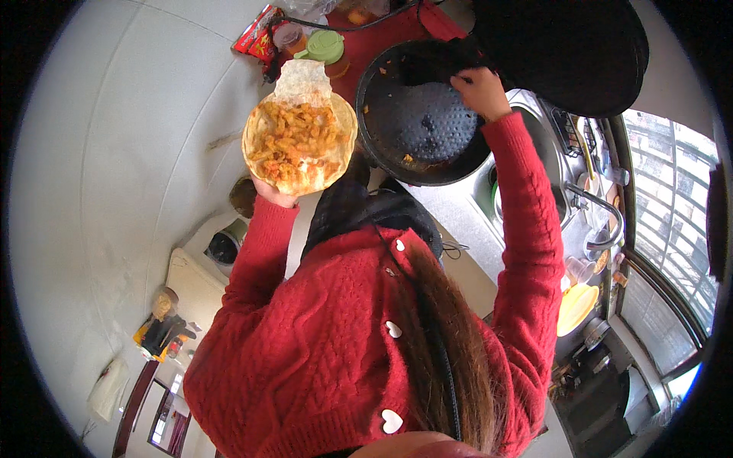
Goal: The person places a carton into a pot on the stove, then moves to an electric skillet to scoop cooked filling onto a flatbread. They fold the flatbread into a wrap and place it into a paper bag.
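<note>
My left hand (276, 194) holds up a round flatbread (347, 126) from below, at the left of the pan. Orange-brown chopped filling (294, 137) covers its middle, and a pale, browned piece of flatbread (304, 80) sticks out at its far edge. Whether a plate lies underneath, I cannot tell. Over the far right part of a round black pan (435, 133), my right hand (482, 91) has its fingers curled closed at a dark thing that I cannot make out. The pan's dimpled bottom shows scattered crumbs.
A large black round thing (565, 53) rises beyond my right hand. Behind the flatbread stand a green-lidded container (324, 47) and a red packet (258, 34). At the right are the sink's faucet (603, 217), a yellow basin (578, 309) and a window (672, 183). A pale wall (99, 168) borders the left.
</note>
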`<action>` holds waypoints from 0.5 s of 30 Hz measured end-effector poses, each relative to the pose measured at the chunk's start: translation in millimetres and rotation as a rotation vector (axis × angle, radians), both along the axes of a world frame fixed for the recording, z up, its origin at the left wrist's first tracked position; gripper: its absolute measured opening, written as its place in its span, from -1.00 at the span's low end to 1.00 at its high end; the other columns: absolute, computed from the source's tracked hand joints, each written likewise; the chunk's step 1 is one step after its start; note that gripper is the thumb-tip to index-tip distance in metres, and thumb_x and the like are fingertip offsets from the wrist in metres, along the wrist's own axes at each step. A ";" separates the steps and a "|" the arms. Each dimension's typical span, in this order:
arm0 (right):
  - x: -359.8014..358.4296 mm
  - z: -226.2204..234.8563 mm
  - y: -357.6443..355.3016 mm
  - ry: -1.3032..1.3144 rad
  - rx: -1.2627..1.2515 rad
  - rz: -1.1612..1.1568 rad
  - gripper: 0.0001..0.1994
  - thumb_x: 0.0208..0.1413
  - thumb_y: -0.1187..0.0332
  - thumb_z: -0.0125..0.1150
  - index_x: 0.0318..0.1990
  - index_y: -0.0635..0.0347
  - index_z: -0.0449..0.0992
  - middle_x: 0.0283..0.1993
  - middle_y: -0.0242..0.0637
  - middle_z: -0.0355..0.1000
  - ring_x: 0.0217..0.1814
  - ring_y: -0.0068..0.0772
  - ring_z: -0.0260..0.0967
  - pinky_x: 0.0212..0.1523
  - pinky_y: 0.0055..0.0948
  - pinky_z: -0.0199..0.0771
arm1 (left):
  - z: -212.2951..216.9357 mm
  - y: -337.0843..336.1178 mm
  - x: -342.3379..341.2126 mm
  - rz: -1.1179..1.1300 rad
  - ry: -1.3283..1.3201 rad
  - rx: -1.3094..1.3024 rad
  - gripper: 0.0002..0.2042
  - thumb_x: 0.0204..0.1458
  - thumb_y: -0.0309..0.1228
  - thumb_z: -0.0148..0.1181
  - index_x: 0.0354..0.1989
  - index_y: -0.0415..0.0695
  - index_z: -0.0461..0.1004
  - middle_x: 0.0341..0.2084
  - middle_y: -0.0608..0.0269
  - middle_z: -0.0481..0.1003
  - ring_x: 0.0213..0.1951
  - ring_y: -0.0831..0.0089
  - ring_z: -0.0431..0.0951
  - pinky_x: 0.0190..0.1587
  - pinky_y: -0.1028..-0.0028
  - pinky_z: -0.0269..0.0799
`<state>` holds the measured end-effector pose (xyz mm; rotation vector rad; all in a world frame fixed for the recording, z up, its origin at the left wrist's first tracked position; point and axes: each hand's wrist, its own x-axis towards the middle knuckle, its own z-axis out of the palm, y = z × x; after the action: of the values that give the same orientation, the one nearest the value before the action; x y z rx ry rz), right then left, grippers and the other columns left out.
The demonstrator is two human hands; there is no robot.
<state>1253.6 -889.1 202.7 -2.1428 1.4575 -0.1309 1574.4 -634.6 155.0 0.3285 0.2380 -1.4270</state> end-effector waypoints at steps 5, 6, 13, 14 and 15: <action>77.7 36.5 8.3 0.293 -0.248 0.244 -0.79 -0.02 0.31 0.04 -0.41 0.20 0.58 -0.42 0.02 0.50 -0.38 -0.01 0.51 -0.38 -0.15 0.52 | 1.0 -2.7 -5.5 0.041 -0.011 0.028 -0.39 0.18 0.08 -0.33 0.31 -0.04 0.05 0.28 0.03 0.07 0.27 -0.03 0.10 0.23 -0.13 0.07; 88.5 43.7 19.7 0.320 -0.283 0.272 -0.80 -0.02 0.32 0.03 -0.43 0.18 0.58 -0.40 0.01 0.50 -0.38 -0.01 0.51 -0.38 -0.15 0.53 | 2.0 -3.8 -7.3 0.025 -0.050 0.025 -0.39 0.18 0.08 -0.33 0.31 -0.04 0.05 0.28 0.03 0.07 0.27 -0.03 0.10 0.23 -0.13 0.07; 75.8 62.5 86.0 0.415 -0.185 0.568 -0.84 0.01 0.34 0.04 -0.42 0.10 0.57 -0.50 -0.06 0.48 -0.44 -0.07 0.51 -0.43 -0.20 0.52 | 1.3 -6.5 -10.0 0.033 -0.007 -0.072 -0.38 0.18 0.08 -0.34 0.32 -0.03 0.03 0.28 0.03 0.07 0.27 -0.03 0.09 0.23 -0.14 0.06; 61.3 59.3 88.9 0.417 -0.172 0.519 -0.84 0.02 0.33 0.05 -0.45 0.10 0.57 -0.51 -0.06 0.48 -0.44 -0.08 0.50 -0.44 -0.20 0.51 | -1.2 -5.3 -9.1 0.039 0.000 -0.064 -0.38 0.18 0.08 -0.33 0.32 -0.03 0.03 0.28 0.04 0.07 0.27 -0.03 0.09 0.24 -0.13 0.06; 43.7 55.2 89.4 0.418 -0.157 0.470 -0.83 0.03 0.32 0.07 -0.47 0.11 0.56 -0.51 -0.06 0.48 -0.45 -0.08 0.50 -0.45 -0.21 0.50 | -4.2 -4.0 -8.4 0.039 0.004 -0.074 -0.38 0.18 0.09 -0.33 0.32 -0.03 0.04 0.28 0.04 0.07 0.27 -0.03 0.09 0.24 -0.13 0.06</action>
<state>1297.3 -799.7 257.9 -2.6967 1.1297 0.4087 1566.0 -638.6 150.9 0.2592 0.1940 -1.3944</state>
